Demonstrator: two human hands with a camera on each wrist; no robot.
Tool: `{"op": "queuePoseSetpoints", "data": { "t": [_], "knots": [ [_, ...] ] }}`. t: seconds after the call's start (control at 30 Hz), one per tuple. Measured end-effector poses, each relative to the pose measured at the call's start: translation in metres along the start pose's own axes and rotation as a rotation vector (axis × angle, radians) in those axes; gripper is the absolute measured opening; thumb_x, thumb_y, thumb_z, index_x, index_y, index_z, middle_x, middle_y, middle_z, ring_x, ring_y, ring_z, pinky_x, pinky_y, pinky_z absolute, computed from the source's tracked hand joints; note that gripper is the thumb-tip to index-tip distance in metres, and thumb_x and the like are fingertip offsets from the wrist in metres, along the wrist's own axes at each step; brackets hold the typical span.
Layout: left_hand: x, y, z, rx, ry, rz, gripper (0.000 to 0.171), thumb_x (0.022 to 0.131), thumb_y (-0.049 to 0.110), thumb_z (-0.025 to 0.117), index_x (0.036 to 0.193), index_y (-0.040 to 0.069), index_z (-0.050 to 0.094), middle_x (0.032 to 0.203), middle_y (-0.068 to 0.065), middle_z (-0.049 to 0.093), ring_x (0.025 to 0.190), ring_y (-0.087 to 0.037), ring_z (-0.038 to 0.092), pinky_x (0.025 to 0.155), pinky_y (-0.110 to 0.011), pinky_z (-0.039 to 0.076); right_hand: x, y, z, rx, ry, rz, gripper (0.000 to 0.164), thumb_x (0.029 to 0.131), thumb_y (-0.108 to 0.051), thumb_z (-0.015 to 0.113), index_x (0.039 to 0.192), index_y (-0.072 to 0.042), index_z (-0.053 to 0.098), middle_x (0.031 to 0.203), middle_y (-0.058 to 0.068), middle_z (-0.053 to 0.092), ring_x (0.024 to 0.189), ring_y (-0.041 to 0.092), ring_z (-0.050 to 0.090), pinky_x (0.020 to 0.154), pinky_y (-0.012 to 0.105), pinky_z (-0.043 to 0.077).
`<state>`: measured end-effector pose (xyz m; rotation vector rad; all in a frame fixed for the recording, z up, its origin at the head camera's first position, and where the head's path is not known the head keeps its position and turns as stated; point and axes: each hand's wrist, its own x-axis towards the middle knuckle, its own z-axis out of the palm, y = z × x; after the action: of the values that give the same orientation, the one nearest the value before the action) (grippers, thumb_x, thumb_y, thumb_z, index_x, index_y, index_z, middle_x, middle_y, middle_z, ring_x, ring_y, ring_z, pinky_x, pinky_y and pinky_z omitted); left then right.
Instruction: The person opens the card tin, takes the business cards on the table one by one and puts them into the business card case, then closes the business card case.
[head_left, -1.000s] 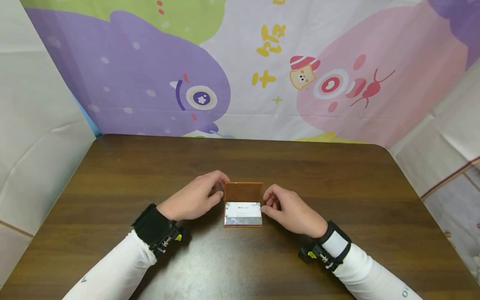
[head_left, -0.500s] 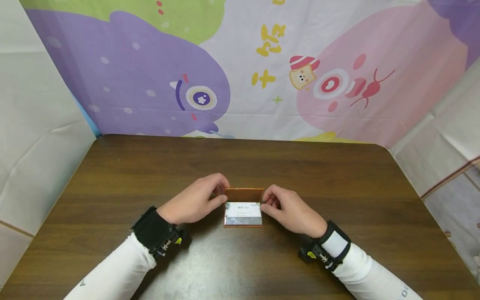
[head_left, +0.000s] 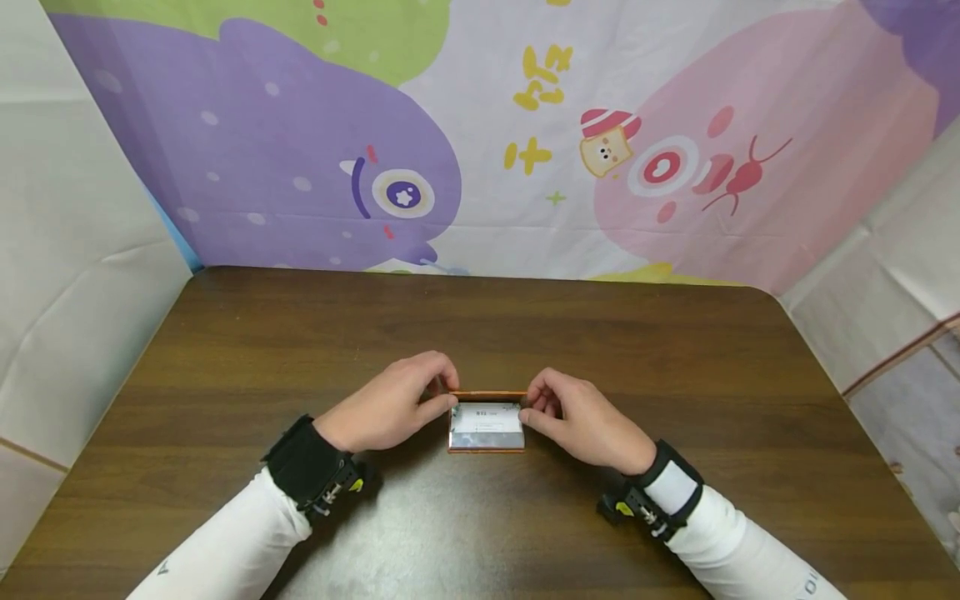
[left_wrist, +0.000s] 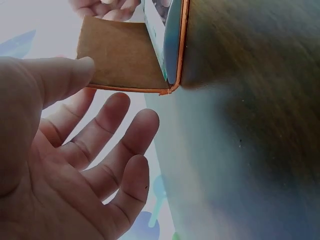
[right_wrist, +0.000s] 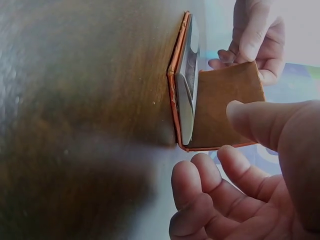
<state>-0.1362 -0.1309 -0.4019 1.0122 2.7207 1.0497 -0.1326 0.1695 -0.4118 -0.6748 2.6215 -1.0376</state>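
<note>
A brown card case [head_left: 487, 451] with an orange edge lies on the table, its lid raised and standing nearly upright. White printed cards [head_left: 486, 419] sit inside its metal tray. My left hand [head_left: 390, 402] pinches the lid's left end, the thumb on the inner face and the index finger behind it. At the lid's right end, my right hand [head_left: 588, 422] pinches in the same way. Both wrist views show the lid's brown inner face [left_wrist: 122, 52] between the two hands. The other fingers of each hand are loosely bent beside the case.
The dark wooden table [head_left: 480, 325] spreads around the case. A cartoon-printed cloth [head_left: 300, 150] hangs behind its far edge. Pale cloth walls [head_left: 82, 250] stand on both sides. Each wrist wears a black strap [head_left: 306, 457] with a small camera.
The lid has tilted from leaning back to nearly upright, seen almost edge-on. My left hand has shifted slightly toward me with it, its thumb now on the lid; the right hand has barely moved.
</note>
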Motion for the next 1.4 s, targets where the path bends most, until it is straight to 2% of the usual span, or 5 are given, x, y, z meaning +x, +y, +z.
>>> {"op": "queuePoseSetpoints", "data": {
  "t": [0.17,0.47,0.67,0.87,1.4],
  "knots": [
    [-0.002,0.001,0.000,0.004,-0.004,0.008,0.012,0.101,0.014,0.075,0.107,0.013,0.065,0.102,0.005,0.061,0.089,-0.011,0.061,0.079,-0.033,0.052,0.000,0.000,-0.002,-0.008,0.000,-0.003,0.024,0.099,-0.025,0.079,0.114,-0.012,0.065,0.093,-0.003,0.064,0.083,0.016,0.061,0.069,0.031,0.053],
    [-0.006,0.004,-0.001,-0.001,-0.050,-0.026,0.024,0.100,0.018,0.077,0.119,0.009,0.064,0.114,-0.001,0.064,0.094,-0.019,0.066,0.082,-0.035,0.054,-0.001,0.001,-0.003,-0.060,-0.014,-0.040,0.044,0.097,-0.036,0.081,0.129,-0.012,0.064,0.116,-0.002,0.066,0.098,0.017,0.061,0.084,0.035,0.054],
    [-0.008,0.005,0.001,0.015,-0.079,-0.040,0.033,0.100,0.023,0.078,0.128,0.010,0.064,0.124,-0.004,0.066,0.103,-0.021,0.065,0.090,-0.041,0.055,-0.001,0.002,-0.003,-0.063,-0.039,-0.059,0.048,0.096,-0.036,0.082,0.132,-0.011,0.063,0.122,-0.001,0.067,0.104,0.019,0.060,0.090,0.040,0.052],
    [-0.010,0.004,0.002,0.040,-0.106,-0.047,0.041,0.099,0.029,0.079,0.133,0.011,0.064,0.129,-0.004,0.066,0.116,-0.023,0.062,0.102,-0.051,0.048,-0.002,0.003,-0.002,-0.087,-0.062,-0.066,0.053,0.094,-0.038,0.083,0.135,-0.012,0.063,0.124,-0.001,0.066,0.108,0.019,0.059,0.095,0.043,0.051],
    [-0.012,0.003,0.004,0.089,-0.171,-0.041,0.051,0.094,0.035,0.084,0.136,0.014,0.063,0.130,0.002,0.064,0.116,-0.021,0.056,0.104,-0.052,0.045,-0.002,0.000,0.000,-0.124,-0.091,-0.100,0.058,0.093,-0.040,0.085,0.139,-0.012,0.061,0.128,-0.003,0.065,0.111,0.019,0.056,0.096,0.043,0.050]
  ]
}}
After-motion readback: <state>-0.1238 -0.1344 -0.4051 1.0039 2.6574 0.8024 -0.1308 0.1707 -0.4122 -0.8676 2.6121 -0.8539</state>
